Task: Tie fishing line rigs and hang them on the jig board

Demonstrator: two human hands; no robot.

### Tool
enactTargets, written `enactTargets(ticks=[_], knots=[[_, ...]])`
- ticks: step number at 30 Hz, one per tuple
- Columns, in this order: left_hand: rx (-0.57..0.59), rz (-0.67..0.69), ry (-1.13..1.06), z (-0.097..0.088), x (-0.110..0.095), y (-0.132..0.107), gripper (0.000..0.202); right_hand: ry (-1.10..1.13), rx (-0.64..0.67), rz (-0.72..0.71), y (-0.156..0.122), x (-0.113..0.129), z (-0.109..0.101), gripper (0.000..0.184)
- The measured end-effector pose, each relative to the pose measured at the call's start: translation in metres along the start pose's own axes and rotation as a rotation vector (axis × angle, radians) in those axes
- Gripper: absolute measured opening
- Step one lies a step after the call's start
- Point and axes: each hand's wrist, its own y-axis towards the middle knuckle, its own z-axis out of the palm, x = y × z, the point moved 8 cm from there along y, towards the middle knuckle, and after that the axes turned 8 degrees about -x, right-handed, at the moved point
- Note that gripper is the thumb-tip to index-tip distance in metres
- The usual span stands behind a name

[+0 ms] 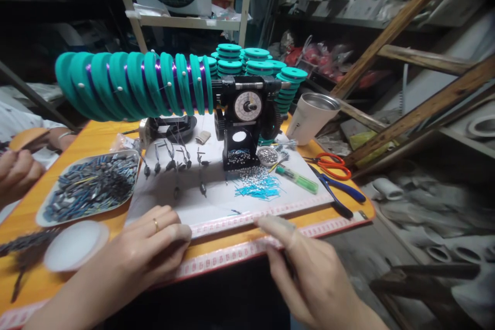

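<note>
My left hand rests at the table's front edge, fingers curled and pressed together, a ring on one finger; whatever it pinches is hidden. Opposite, my right hand points its covered index finger onto the pink measuring tape along the white board's edge, thumb apart below it. On the white board lie light blue tubes and small silvery beads. Dark weights hang on lines from a row of teal spools, mounted on a black stand with a dial.
At left stand a tray of grey-blue pieces and a white round lid. At right are orange scissors, blue pliers, a green-capped tube and a white tumbler. Another person's hand shows far left.
</note>
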Motion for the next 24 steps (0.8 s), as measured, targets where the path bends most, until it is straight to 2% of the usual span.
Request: enactTargets(ticks=[4, 7, 12, 24], knots=[[0.005, 0.007, -0.005, 0.001, -0.001, 0.001, 0.016, 0.042, 0.070, -0.109, -0.013, 0.030, 0.020, 0.036], [-0.004, 0.002, -0.010, 0.001, -0.002, 0.003, 0.015, 0.013, 0.091, -0.164, -0.018, 0.043, 0.033, 0.034], [-0.013, -0.003, -0.015, 0.001, -0.003, 0.004, 0.013, -0.066, 0.142, -0.097, -0.020, 0.039, 0.041, 0.034], [0.004, 0.014, 0.015, 0.004, -0.005, 0.006, 0.013, -0.135, 0.127, -0.069, -0.017, 0.028, 0.036, 0.037]])
